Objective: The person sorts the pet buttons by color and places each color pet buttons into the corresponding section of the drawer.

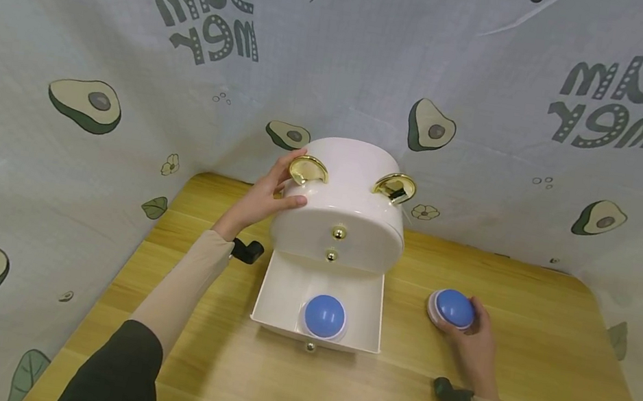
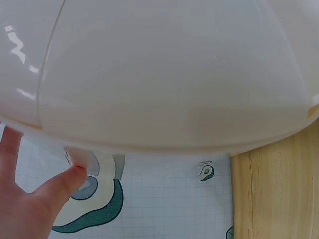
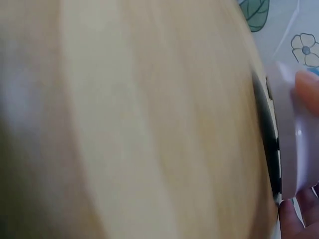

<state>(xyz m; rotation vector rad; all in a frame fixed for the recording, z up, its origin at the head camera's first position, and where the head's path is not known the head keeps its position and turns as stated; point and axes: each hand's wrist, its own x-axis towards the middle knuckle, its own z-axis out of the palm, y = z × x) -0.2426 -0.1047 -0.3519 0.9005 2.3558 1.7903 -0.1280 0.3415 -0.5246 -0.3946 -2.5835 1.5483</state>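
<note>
A white rounded drawer box (image 1: pixel 355 185) with gold ears stands at the back of the table. My left hand (image 1: pixel 266 196) rests on its upper left side, thumb and fingers spread around the left gold ear (image 1: pixel 308 170). The box's lowest drawer (image 1: pixel 284 285) is pulled out, and a blue-topped push button (image 1: pixel 325 316) sits inside near its front edge. My right hand (image 1: pixel 476 345) grips a second blue-topped button (image 1: pixel 454 307) by its white base, to the right of the box. In the right wrist view a dark shadow (image 3: pixel 266 134) lies beneath this button's base (image 3: pixel 289 139).
The wooden table (image 1: pixel 543 344) extends to both sides of the box. Behind it hangs a pale cloth (image 1: pixel 369 48) printed with avocados and lettering. Two upper drawers with gold knobs (image 1: pixel 339 232) are closed.
</note>
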